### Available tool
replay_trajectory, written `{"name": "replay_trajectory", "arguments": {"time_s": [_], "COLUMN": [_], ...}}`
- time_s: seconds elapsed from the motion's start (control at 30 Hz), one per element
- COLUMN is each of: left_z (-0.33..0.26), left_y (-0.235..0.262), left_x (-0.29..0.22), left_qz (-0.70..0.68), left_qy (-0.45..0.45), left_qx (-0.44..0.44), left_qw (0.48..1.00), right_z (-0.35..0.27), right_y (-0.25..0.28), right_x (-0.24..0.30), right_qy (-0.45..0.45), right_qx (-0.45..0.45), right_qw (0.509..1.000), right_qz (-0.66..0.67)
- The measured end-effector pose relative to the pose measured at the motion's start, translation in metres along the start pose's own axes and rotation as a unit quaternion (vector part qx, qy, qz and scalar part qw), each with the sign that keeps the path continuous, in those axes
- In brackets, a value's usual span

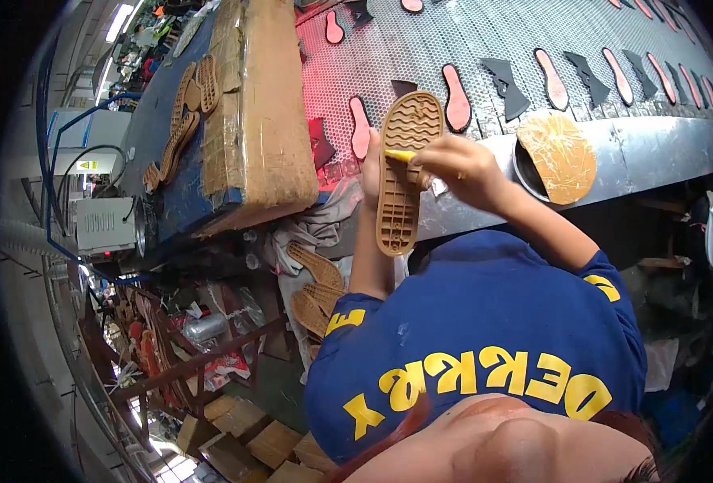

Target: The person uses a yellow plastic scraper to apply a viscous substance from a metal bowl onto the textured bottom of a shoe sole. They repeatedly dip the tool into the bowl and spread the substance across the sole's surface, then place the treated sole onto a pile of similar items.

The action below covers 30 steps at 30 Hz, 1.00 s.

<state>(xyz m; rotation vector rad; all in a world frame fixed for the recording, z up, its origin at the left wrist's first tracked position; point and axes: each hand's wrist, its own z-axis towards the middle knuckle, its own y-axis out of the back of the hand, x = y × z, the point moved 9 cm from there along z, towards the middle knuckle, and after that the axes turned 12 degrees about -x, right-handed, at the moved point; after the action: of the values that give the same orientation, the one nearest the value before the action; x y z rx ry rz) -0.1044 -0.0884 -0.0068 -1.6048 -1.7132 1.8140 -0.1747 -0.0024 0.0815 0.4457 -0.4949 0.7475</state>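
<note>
Head view: left hand [370, 157] grips a tan shoe sole [405, 173] upright, tread outward, above the metal bench edge [654, 153]; right hand [461, 165] pinches a yellow brush [400, 155] against it. Coating step appears underway; further strokes likely need steady support.

A cardboard box [264, 105] blocks the bench to the left of the raised shoe sole [405, 173]; a glue-smeared round tin [558, 157] sits just right, with open bare metal ledge [662, 149] beyond it
</note>
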Motion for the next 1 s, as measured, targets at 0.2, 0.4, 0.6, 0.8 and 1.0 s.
{"name": "replay_trajectory", "arguments": {"time_s": [0.2, 0.4, 0.6, 0.8, 1.0], "left_z": [0.011, 0.017, 0.022, 0.03, 0.037], "left_y": [0.02, 0.033, 0.022, 0.046, 0.061], "left_x": [0.007, 0.008, 0.005, 0.017, 0.021], "left_qz": [0.011, -0.014, -0.127, -0.135, -0.188], "left_qy": [0.025, 0.048, 0.104, 0.08, 0.113], "left_qx": [0.051, 0.091, 0.16, 0.067, 0.135], "left_qw": [0.998, 0.995, 0.973, 0.985, 0.966], "right_z": [0.01, -0.012, -0.027, -0.006, -0.051], "right_y": [0.003, -0.003, -0.029, -0.03, -0.045], "right_x": [-0.041, -0.053, 0.027, -0.037, 0.016], "right_qy": [-0.06, -0.135, 0.004, -0.074, -0.092], "right_qx": [-0.054, 0.001, 0.093, 0.072, 0.198], "right_qw": [0.996, 0.989, 0.992, 0.994, 0.964], "right_qz": [-0.026, 0.054, 0.089, 0.021, 0.149]}}
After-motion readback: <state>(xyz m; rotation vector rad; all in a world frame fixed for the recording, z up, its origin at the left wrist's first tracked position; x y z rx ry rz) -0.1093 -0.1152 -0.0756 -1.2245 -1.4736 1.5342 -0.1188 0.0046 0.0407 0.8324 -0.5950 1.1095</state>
